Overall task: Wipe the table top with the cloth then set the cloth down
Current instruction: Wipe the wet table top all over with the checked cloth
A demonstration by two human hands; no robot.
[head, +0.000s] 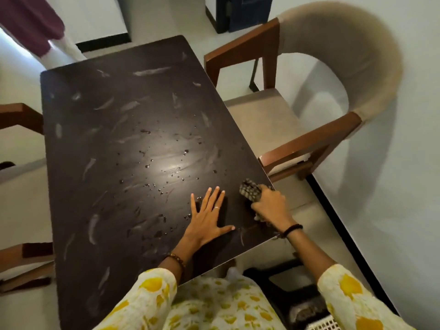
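Observation:
A dark brown rectangular table top (pixel 114 144) fills the middle of the view, marked with pale smears and several water drops around its centre. My left hand (pixel 209 217) lies flat on it near the front right corner, fingers spread, holding nothing. Just to its right, my right hand (pixel 270 204) is closed around a bunched dark-and-pale checked cloth (pixel 250 190), which rests on the table close to the right edge. Part of the cloth is hidden under my fingers.
A wooden armchair (pixel 309 115) with beige cushions stands against the table's right side. Parts of other wooden chairs (pixel 21 117) show at the left. A black stool and a white basket (pixel 323 323) sit on the floor at the lower right.

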